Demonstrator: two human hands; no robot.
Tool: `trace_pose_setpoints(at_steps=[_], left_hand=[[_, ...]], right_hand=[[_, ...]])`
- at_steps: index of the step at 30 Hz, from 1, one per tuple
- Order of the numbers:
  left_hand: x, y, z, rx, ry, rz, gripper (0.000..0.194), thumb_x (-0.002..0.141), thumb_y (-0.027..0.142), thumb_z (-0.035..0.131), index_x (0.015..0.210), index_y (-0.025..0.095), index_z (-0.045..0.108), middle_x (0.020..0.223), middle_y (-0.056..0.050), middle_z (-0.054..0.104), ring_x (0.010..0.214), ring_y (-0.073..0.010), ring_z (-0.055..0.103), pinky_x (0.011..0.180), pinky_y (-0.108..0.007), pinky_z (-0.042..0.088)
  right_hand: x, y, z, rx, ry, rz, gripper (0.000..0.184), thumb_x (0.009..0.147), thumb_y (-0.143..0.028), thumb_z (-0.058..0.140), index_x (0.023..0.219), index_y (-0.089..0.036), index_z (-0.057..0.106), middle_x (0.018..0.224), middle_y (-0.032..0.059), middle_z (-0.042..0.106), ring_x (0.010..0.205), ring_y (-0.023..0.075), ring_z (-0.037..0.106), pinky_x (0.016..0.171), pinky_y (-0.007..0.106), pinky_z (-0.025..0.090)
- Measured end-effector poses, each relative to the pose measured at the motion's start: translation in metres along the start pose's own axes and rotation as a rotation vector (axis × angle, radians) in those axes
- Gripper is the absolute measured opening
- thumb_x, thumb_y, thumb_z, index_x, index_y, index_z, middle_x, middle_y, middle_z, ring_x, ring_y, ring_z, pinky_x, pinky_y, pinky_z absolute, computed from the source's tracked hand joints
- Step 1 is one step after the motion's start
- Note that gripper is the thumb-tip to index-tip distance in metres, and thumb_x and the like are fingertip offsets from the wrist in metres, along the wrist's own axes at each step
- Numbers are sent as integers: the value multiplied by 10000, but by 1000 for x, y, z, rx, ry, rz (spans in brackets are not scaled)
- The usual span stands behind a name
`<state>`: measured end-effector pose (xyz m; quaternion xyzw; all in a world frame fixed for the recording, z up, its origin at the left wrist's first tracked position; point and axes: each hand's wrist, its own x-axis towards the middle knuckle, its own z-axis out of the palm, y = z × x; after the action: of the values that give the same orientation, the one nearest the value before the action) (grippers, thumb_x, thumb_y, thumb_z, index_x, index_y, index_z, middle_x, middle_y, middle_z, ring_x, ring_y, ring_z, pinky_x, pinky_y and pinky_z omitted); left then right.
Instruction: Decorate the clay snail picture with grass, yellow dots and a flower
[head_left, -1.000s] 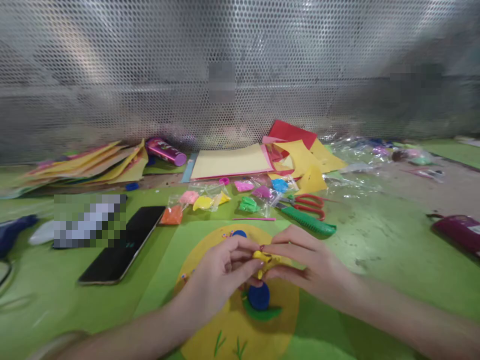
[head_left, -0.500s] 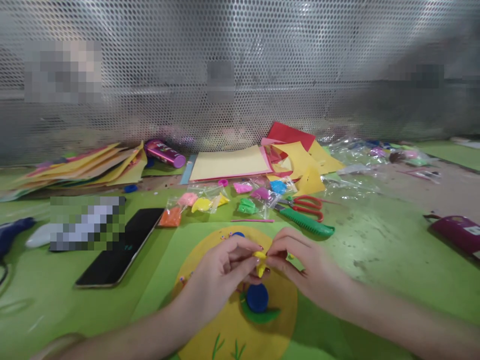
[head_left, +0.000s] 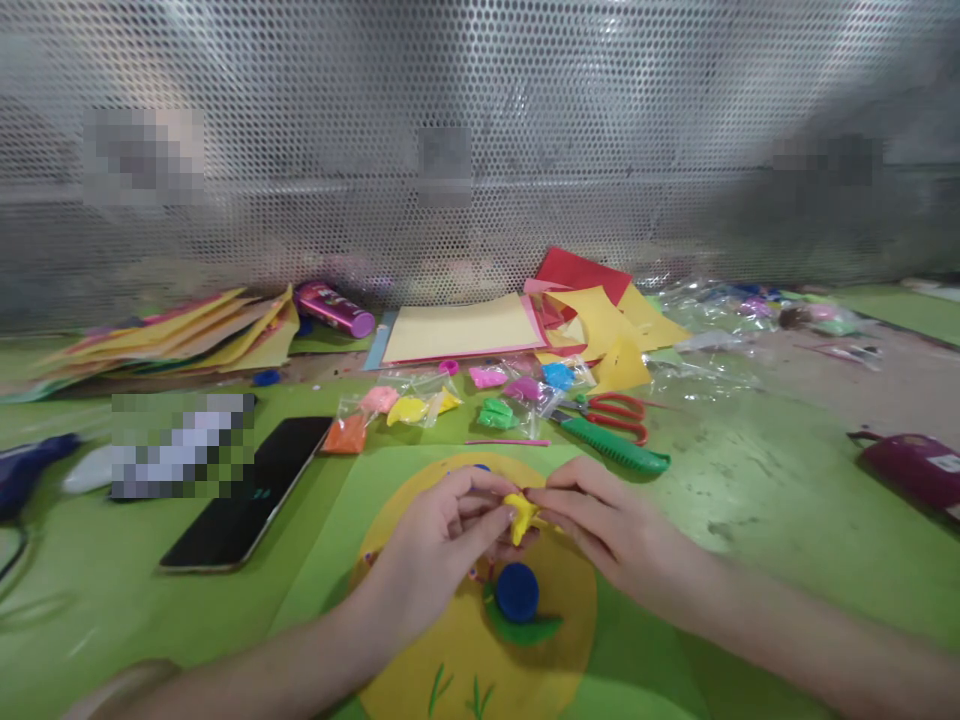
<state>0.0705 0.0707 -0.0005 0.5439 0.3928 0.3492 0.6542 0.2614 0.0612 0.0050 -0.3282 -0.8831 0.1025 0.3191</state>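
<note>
A small lump of yellow modelling clay (head_left: 520, 518) is pinched between the fingertips of my left hand (head_left: 439, 525). From the other side, my right hand (head_left: 611, 515) grips the edge of the same lump, its fingers closed. Both hands hover over a yellow-orange paper circle (head_left: 420, 630) on a light green sheet (head_left: 319, 570). Below the fingers, a blue disc (head_left: 517, 592) sits on a curved green clay strip (head_left: 525, 630), like a snail. Thin green clay blades (head_left: 439, 690) lie near the circle's lower edge. A second blue piece is mostly hidden behind my left hand.
Beyond the sheet lie small bags of coloured clay (head_left: 495, 412), red-handled scissors (head_left: 619, 415) and a green cutter knife (head_left: 619, 447). A black phone (head_left: 251, 500) is at left, a maroon pouch (head_left: 911, 465) at right. Stacked paper (head_left: 457, 330) and a purple can (head_left: 334, 308) stand by the perforated metal screen (head_left: 480, 90).
The yellow clay has turned slightly between my fingertips. My right fingers have shifted their grip and stretched a little straighter. The view has moved slightly.
</note>
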Motion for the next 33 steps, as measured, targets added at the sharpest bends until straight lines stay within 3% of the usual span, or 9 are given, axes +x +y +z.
trace_pose_setpoints(at_steps=[5,10,12,16,19,24,29,33], left_hand=[[0,-3,0,-17,-23,-32,181,786,285,602,909,168,537,779,-10,678,698,-142,650,675,-281,541],[-2,-3,2,10,-44,-36,178,780,285,596,905,170,544,809,-14,680,673,-132,650,663,-267,537],[-2,-2,2,-4,-46,-28,185,780,288,595,909,167,541,830,-22,682,704,-139,651,676,-274,540],[-2,-2,3,-22,-49,-26,168,790,282,588,899,165,535,807,-18,675,730,-145,649,685,-279,540],[-2,-2,2,-30,-49,-31,149,806,271,578,907,172,531,778,-1,661,730,-146,652,693,-285,542],[-4,-4,2,-20,-75,-30,161,812,262,575,942,178,531,805,-10,680,734,-145,654,710,-294,545],[-7,-6,2,2,-88,-12,182,819,245,564,986,180,533,855,-24,685,728,-146,657,721,-299,541],[-8,-6,2,-6,-62,-6,210,817,252,570,1013,192,526,850,-10,681,733,-144,657,727,-300,542]], right_hand=[[-1,1,4,-71,26,-60,221,941,-241,390,877,-117,562,792,78,545,762,180,509,649,302,488],[-3,1,3,67,61,45,116,896,-222,490,807,-159,532,801,46,518,752,158,523,611,259,484],[-2,1,2,124,73,75,60,870,-150,507,817,-168,531,812,34,518,768,147,531,628,246,485],[-1,1,1,155,69,69,119,862,-83,483,894,-169,559,849,33,538,807,136,539,692,247,483],[-1,2,1,111,35,31,106,890,-137,476,938,-140,570,881,66,545,839,158,526,721,275,478],[-2,3,0,-18,-1,-64,218,929,-260,432,824,-132,573,770,62,547,736,169,500,630,290,465],[0,-3,-2,156,20,30,93,886,-152,472,891,-136,564,854,70,525,807,159,512,675,270,479],[0,-6,-4,237,-6,72,149,873,-102,452,957,-146,567,892,70,521,826,149,518,706,264,481]])
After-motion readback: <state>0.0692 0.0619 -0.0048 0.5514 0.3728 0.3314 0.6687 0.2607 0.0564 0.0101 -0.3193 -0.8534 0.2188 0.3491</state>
